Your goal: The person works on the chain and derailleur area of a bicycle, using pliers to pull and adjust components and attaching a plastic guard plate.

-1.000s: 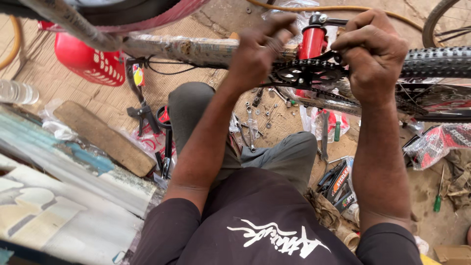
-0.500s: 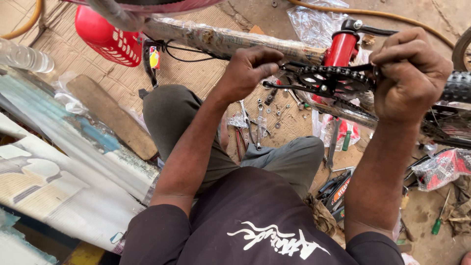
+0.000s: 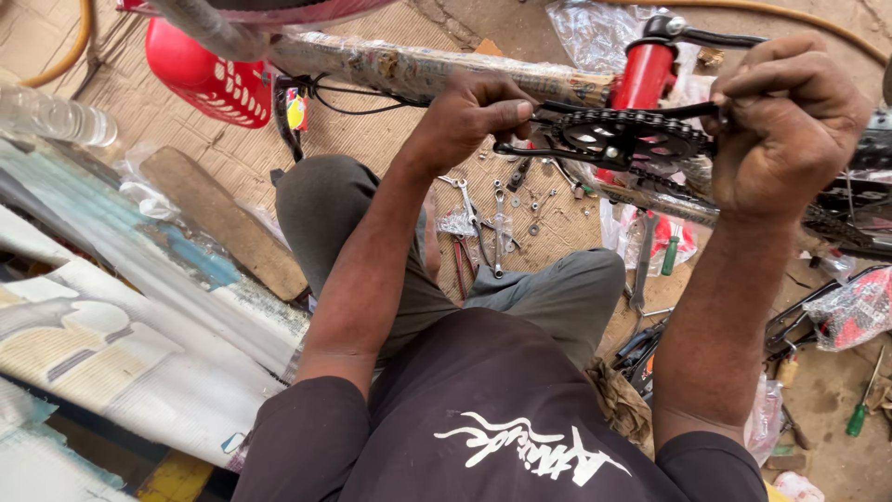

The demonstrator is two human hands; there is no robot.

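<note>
A red bicycle frame (image 3: 648,70) with a paper-wrapped tube (image 3: 418,72) lies across the top of the view. Its black chainring (image 3: 618,137) carries a black chain (image 3: 641,119). My left hand (image 3: 474,116) grips the left side of the chainring where a crank arm (image 3: 520,149) sticks out. My right hand (image 3: 790,121) is closed over the right side of the chainring and chain. Both arms reach forward over my knees.
Spanners, nuts and small tools (image 3: 497,223) lie on the mat below the chainring. A red plastic basket (image 3: 209,74) sits upper left, a clear bottle (image 3: 51,116) far left. Green-handled screwdrivers (image 3: 859,404) and plastic bags (image 3: 855,311) lie at right. Printed sheets (image 3: 111,316) cover the left.
The view has shifted, so the bike sits lower and more to the right. My left hand has moved in from the wrapped tube onto the chainring's left side. My right hand stays on the chain.
</note>
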